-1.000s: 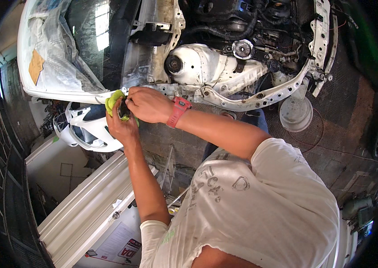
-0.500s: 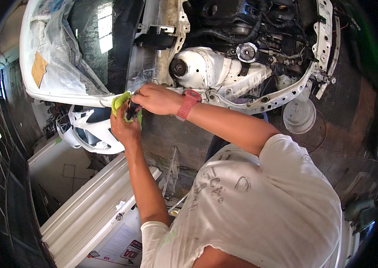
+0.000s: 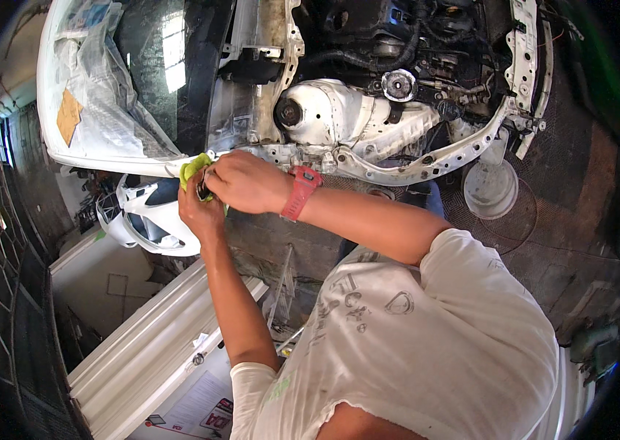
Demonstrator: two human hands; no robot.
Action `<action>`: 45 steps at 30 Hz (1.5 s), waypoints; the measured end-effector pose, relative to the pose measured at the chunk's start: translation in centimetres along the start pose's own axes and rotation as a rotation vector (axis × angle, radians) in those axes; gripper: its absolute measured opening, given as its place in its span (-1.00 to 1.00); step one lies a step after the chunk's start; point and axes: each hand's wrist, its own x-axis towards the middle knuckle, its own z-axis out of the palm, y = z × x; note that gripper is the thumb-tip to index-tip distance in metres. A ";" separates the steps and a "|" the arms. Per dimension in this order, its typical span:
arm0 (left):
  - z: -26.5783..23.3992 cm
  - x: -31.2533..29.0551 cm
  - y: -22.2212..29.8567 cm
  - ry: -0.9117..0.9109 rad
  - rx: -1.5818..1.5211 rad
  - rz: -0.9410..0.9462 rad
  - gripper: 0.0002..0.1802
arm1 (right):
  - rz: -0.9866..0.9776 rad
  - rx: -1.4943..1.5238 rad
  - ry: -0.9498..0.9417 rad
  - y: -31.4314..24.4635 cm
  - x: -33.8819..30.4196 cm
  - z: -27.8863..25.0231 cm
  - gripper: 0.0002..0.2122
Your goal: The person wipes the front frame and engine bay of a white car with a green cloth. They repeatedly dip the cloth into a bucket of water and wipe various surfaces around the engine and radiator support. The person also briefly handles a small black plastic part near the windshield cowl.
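Both hands meet at the left end of the white car frame (image 3: 398,165). Left hand (image 3: 200,209) holds a green cloth (image 3: 194,167) w/ a small dark part (image 3: 205,192), maybe a cap; its grip is closed around them. Right hand (image 3: 245,182) presses fingers together on that part. Red watch (image 3: 301,192) on right wrist.

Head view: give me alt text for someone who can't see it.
Both hands meet at a white car's stripped front frame: the left hand and right hand grip a small dark part wrapped in a yellow-green cloth. The open engine bay sits above.
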 end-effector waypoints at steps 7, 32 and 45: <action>0.0 -0.2 0.1 -0.025 0.024 -0.039 -0.46 | 0.007 0.289 0.291 -0.3 0.5 -3.2 -0.64; -1.6 0.6 1.7 0.037 -0.029 0.027 -0.50 | 0.127 -0.391 -0.032 13.9 1.2 0.9 -0.65; -0.9 -0.2 2.1 0.086 0.001 -0.021 -0.48 | 0.188 -0.094 -0.019 10.0 -0.3 2.3 -0.62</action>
